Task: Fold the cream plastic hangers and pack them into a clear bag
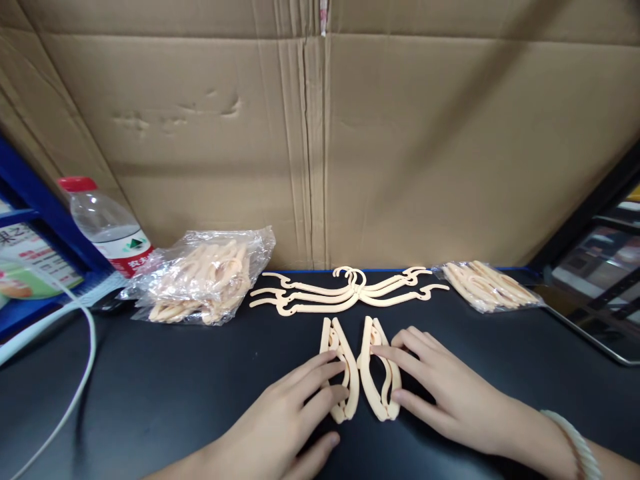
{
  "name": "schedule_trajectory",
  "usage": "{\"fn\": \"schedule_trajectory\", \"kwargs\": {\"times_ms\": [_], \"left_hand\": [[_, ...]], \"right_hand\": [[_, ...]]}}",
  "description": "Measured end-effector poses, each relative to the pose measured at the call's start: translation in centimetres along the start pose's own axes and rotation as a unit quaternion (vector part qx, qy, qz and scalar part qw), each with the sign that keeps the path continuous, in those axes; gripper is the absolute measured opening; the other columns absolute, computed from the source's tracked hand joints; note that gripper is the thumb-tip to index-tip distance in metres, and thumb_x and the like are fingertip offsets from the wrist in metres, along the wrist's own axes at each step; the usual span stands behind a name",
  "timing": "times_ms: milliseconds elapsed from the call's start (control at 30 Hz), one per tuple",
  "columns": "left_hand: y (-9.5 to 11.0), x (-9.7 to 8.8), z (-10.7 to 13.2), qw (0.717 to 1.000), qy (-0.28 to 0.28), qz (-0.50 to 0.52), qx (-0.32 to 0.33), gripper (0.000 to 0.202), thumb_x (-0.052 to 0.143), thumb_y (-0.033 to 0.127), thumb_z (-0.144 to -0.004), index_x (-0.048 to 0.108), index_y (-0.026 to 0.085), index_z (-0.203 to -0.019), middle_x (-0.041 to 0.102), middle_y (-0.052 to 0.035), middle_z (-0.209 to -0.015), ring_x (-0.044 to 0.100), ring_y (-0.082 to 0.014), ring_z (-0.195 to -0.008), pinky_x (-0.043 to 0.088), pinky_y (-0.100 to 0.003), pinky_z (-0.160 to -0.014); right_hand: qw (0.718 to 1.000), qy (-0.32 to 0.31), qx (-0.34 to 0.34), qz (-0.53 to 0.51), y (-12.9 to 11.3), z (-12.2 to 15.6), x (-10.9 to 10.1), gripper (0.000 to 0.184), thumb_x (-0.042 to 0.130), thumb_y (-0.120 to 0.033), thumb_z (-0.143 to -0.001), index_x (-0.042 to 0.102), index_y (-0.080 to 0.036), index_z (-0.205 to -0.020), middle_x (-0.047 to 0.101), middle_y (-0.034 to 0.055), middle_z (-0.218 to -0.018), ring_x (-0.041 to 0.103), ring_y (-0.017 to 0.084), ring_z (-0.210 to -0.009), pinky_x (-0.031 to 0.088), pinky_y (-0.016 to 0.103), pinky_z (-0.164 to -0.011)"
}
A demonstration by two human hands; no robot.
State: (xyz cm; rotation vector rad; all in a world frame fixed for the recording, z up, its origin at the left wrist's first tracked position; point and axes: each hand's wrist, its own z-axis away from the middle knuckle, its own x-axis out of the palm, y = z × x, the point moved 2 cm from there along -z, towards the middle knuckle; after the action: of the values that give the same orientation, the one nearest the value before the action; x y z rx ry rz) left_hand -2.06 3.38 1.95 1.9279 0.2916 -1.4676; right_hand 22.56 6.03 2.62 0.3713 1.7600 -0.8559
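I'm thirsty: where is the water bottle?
In the head view, the water bottle is far left, against the cardboard wall, beside the larger bag of hangers.

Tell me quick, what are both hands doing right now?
Left hand: open, fingers resting on the left folded hanger.
Right hand: open, fingers resting on the right folded hanger.

Two folded peach hangers (334, 337) lie on the surface (175, 393), with what looks like three unfolded hangers (320, 295) stacked together, two clear bags of hangers (200, 283), one water bottle (107, 227), one white cable (86, 363) and one tablet (595, 300)
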Motion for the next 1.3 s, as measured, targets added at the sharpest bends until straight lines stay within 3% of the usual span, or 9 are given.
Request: {"fn": "schedule_trajectory", "kwargs": {"times_ms": [233,367,500,667,800,933,1167,1300], "left_hand": [[-0.2,-0.1,0.3,0.999,0.033,0.014,-0.020,0.039,0.054,0.021,-0.088,0.052,0.022,-0.126,0.042,-0.0100,-0.148,0.037,-0.0284,-0.138,0.039,-0.043,-0.111],[-1.4,-1.1,0.4,0.991,0.136,-0.018,-0.007,0.040,0.050,0.019,-0.090,0.051,0.024,-0.129,0.050,-0.0099,-0.142,0.045,-0.0284,-0.131,0.040,-0.045,-0.109],[-4.6,-1.8,0.2,0.976,0.198,-0.067,-0.066,0.032,0.050,0.022,-0.091,0.058,0.023,-0.122,0.058,-0.0097,-0.132,0.052,-0.0286,-0.121,0.043,-0.046,-0.104],[-6.9,-1.7,0.0,0.969,0.193,-0.085,-0.125,0.038,0.047,0.031,-0.094,0.052,0.019,-0.129,0.057,-0.0118,-0.132,0.052,-0.0300,-0.119,0.042,-0.049,-0.102],[-6.4,-1.3,0.0,0.977,0.149,-0.102,-0.118,0.037,0.046,0.030,-0.095,0.052,0.018,-0.129,0.056,-0.0130,-0.133,0.051,-0.0299,-0.118,0.043,-0.049,-0.100],[-5.9,-1.4,0.0,0.979,0.139,-0.102,-0.109,0.031,0.045,0.029,-0.095,0.056,0.018,-0.122,0.055,-0.0132,-0.133,0.051,-0.0291,-0.118,0.043,-0.048,-0.100],[-5.7,-1.6,0.1,0.976,0.176,-0.075,-0.103,0.027,0.045,0.028,-0.095,0.055,0.019,-0.119,0.056,-0.0122,-0.128,0.053,-0.0268,-0.117,0.044,-0.042,-0.100],[-5.7,-1.7,0.3,0.963,0.236,-0.035,-0.126,0.021,0.045,0.029,-0.095,0.055,0.019,-0.110,0.064,-0.0080,-0.101,0.061,-0.0224,-0.096,0.050,-0.035,-0.085]], "right_hand": [[1.000,0.011,0.002,0.002,0.4,0.2,0.4,0.050,0.049,-0.037,-0.096,0.038,-0.027,-0.144,0.057,0.0094,-0.114,0.053,0.025,-0.104,0.044,0.046,-0.094],[0.990,0.133,0.052,0.006,3.3,0.2,-0.2,0.051,0.042,-0.032,-0.098,0.029,-0.024,-0.147,0.060,0.0092,-0.108,0.058,0.022,-0.097,0.049,0.042,-0.089],[0.971,0.212,0.085,0.071,7.5,-0.2,-0.8,0.047,0.038,-0.029,-0.098,0.035,-0.020,-0.143,0.060,0.0127,-0.114,0.060,0.025,-0.098,0.051,0.045,-0.088],[0.967,0.171,0.099,0.162,10.3,-0.3,-0.1,0.037,0.035,-0.030,-0.099,0.049,-0.019,-0.132,0.056,0.0147,-0.128,0.054,0.031,-0.115,0.046,0.053,-0.096],[0.965,0.143,0.113,0.188,10.7,-0.2,0.4,0.039,0.033,-0.034,-0.100,0.053,-0.016,-0.129,0.055,0.0151,-0.113,0.061,0.028,-0.095,0.052,0.046,-0.083],[0.968,0.139,0.109,0.179,10.4,-0.3,0.2,0.035,0.031,-0.035,-0.101,0.058,-0.016,-0.112,0.054,0.0126,-0.106,0.062,0.024,-0.085,0.052,0.040,-0.077],[0.959,0.134,0.123,0.219,9.9,-0.1,-0.2,0.032,0.029,-0.038,-0.103,0.053,-0.020,-0.091,0.064,0.0051,-0.085,0.062,0.022,-0.070,0.044,0.036,-0.066],[0.946,0.198,0.117,0.229,10.0,0.1,-0.8,0.034,0.030,-0.041,-0.102,0.054,-0.020,-0.089,0.065,0.0043,-0.078,0.062,0.022,-0.069,0.042,0.033,-0.062]]}}
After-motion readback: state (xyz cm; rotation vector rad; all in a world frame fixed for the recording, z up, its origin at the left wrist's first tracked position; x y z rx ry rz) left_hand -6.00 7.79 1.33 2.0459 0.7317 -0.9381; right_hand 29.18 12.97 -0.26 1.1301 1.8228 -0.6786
